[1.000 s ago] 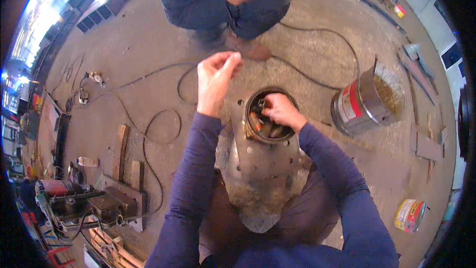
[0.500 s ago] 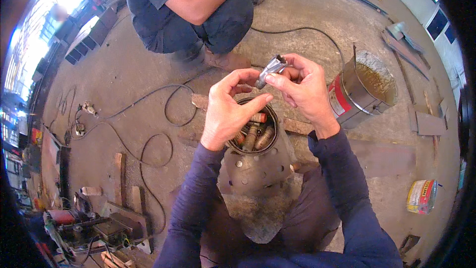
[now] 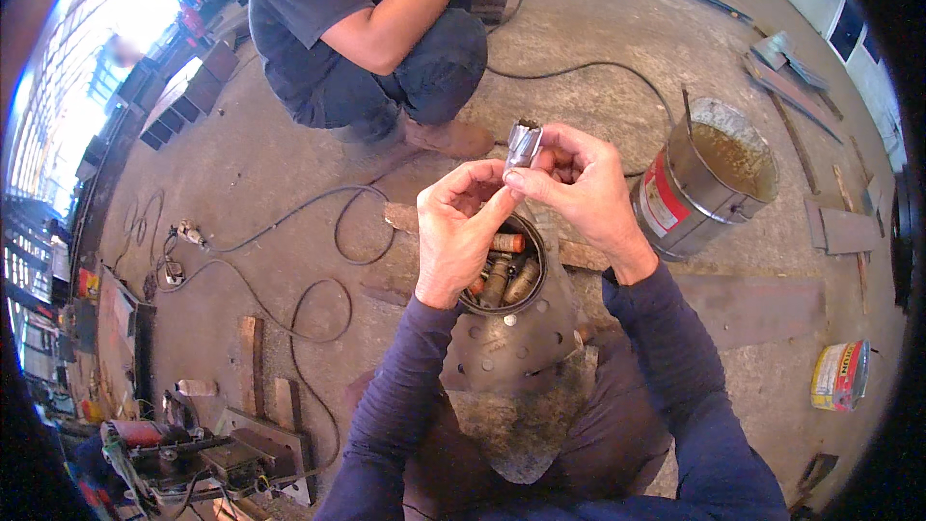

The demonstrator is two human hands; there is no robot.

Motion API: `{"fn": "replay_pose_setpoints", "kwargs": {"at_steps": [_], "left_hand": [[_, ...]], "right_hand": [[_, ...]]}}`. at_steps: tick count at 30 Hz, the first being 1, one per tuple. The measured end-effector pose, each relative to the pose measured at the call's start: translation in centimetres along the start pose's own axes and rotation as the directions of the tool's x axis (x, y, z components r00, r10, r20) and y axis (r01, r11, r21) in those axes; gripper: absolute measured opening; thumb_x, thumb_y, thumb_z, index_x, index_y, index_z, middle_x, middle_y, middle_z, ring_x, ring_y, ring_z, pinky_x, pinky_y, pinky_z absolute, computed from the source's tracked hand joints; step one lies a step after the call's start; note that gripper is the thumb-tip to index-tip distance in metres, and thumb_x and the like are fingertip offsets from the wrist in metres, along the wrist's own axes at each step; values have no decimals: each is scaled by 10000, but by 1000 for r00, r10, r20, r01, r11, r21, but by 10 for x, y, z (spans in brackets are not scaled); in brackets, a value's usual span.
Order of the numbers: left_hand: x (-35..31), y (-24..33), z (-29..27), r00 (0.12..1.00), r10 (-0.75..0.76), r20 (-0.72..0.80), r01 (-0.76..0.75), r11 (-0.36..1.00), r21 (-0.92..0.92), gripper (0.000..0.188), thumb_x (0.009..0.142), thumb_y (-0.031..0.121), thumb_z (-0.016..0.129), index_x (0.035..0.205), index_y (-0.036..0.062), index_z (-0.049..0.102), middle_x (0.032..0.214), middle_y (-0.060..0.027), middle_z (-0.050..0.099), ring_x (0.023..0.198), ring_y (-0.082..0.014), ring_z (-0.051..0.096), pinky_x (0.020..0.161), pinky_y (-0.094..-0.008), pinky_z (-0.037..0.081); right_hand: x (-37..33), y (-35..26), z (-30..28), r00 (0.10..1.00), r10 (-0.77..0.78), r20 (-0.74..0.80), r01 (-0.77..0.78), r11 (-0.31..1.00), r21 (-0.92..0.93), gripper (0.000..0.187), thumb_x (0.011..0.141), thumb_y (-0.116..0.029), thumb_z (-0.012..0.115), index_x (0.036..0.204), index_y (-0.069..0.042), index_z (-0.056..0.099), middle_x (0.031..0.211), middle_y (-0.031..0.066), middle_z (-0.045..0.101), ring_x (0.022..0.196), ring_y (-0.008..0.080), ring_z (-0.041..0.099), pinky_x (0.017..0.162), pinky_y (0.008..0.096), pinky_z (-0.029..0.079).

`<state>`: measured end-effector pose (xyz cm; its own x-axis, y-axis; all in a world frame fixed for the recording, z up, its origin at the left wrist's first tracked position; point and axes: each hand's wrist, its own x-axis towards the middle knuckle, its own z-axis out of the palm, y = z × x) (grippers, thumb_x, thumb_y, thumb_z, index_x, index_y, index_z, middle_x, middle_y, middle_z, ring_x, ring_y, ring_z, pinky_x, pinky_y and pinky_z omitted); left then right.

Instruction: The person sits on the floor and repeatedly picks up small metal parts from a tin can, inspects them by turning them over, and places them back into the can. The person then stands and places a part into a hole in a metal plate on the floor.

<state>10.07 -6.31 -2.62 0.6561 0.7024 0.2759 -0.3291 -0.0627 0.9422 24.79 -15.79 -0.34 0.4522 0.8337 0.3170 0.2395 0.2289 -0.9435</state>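
Observation:
A shiny fluted annular cutter [image 3: 524, 145] stands nearly upright, its toothed end up, in front of my chest. My right hand [image 3: 586, 198] is closed on it, thumb and fingers pinching its lower part. The thumb and fingertips of my left hand [image 3: 458, 236] meet at its lower end, which they partly hide. Just below my hands is a round open can [image 3: 542, 275] holding several more cutters [image 3: 522, 280], some with orange bands [image 3: 507, 243]. A grey sheet with round holes [image 3: 511, 340] lies below the can, between my knees.
Another person [image 3: 376, 43] crouches ahead on the left. A large metal bucket [image 3: 690, 222] of murky liquid stands at right, and a small yellow-red tin [image 3: 839, 376] nearer. Black cable [image 3: 313, 289] loops over the floor at left, beyond a red-and-black machine [image 3: 145, 434].
The cutter has turned from tilted to nearly upright, its toothed end up. My left fingers have closed in from beside it onto its lower end. The view has shifted slightly.

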Motion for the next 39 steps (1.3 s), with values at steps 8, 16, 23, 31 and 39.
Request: {"fn": "replay_pose_setpoints", "kwargs": {"at_steps": [8, 16, 23, 31, 39], "left_hand": [[-12, 21, -24, 998, -61, -16, 62, 990, 125, 269, 929, 72, 742, 1176, -33, 727, 1085, -76, 753, 944, -130, 694, 889, -315, 575], [-160, 104, -191, 891, 225, -393, 87, 767, 636, 420, 888, 230, 820, 1217, 3, 691, 1131, -125, 725, 973, -178, 701, 852, -338, 580], [-364, 332, -394, 192, 830, -524, 452, 399, 798, 213, 920, 167, 757, 954, -42, 746, 833, -64, 740, 780, -115, 666, 718, -300, 546], [-492, 497, -595, 8, 817, -577, 987, 87, 137, 483, 826, 483, 779, 859, 1, 787, 875, -219, 759, 829, -359, 747, 796, -441, 571], [-506, 467, -675, 268, 503, -821, 956, -241, 165, 672, 778, 613, 774, 958, -33, 772, 939, -218, 767, 836, -314, 730, 779, -441, 557]], "right_hand": [[11, -3, 25, 1000, -28, 2, 28, 999, -34, 290, 881, -178, 798, 1092, 11, 735, 981, 22, 717, 925, 118, 644, 837, 293, 527], [-3, 89, -24, 950, 138, -280, -154, 987, -38, 241, 982, -250, 738, 1111, -54, 682, 863, -68, 594, 627, 4, 426, 528, 199, 292], [41, 85, -33, 948, 163, -272, -211, 965, -157, 312, 969, -338, 746, 1110, -65, 694, 814, -60, 566, 575, 22, 383, 483, 231, 257], [64, 56, -8, 958, 136, -251, -204, 941, -270, 285, 959, -309, 750, 1074, -52, 703, 853, -53, 609, 606, 30, 398, 506, 231, 286], [3, 32, 34, 915, 182, -360, -305, 897, -321, 356, 871, -246, 811, 1031, 60, 721, 863, 41, 699, 745, 133, 596, 676, 289, 483]]}}
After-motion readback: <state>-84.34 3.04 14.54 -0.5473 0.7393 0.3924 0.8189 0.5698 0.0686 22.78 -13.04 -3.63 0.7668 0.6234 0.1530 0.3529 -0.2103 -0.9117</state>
